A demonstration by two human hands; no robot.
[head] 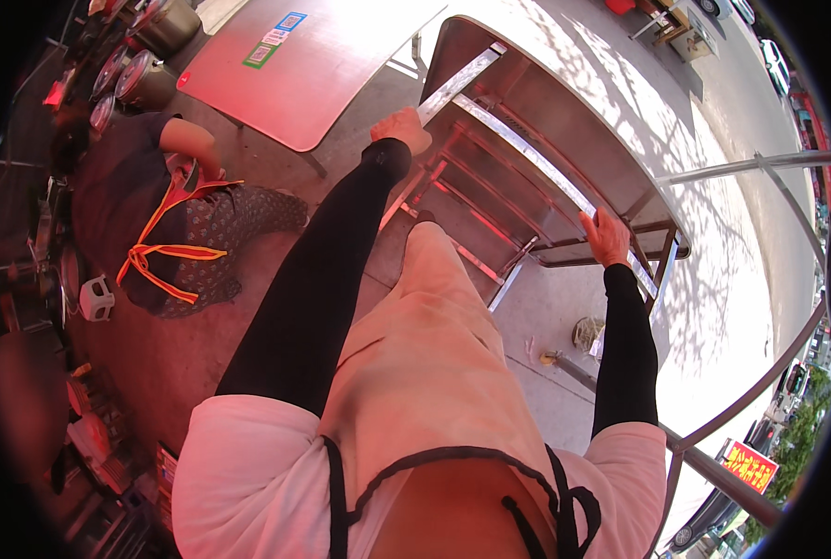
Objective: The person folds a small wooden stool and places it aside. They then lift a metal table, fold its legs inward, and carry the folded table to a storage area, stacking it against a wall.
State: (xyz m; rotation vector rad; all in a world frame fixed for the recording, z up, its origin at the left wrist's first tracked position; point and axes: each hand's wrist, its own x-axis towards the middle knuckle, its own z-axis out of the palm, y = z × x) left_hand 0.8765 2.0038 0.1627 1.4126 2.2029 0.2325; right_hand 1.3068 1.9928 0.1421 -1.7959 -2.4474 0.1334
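Note:
A folding metal table [558, 115] is tipped on its side before me, its underside and legs facing me. Up and to the left, my left hand [403, 131] is closed around a flat metal leg of the frame. On the right, my right hand [607, 236] rests on the long metal frame bar [527, 148], thumb and fingers around it. Metal cross rungs [468, 202] of the leg frame lie between the hands, above my foot. Part of the tabletop is hidden behind the frame.
An upright metal table [296, 77] with printed codes stands at upper left. A person in a tied apron [177, 216] crouches beside it. Lidded metal pots [142, 77] and a white stool [96, 299] are at left. Tubular metal poles [726, 482] and a jar [586, 334] are at right.

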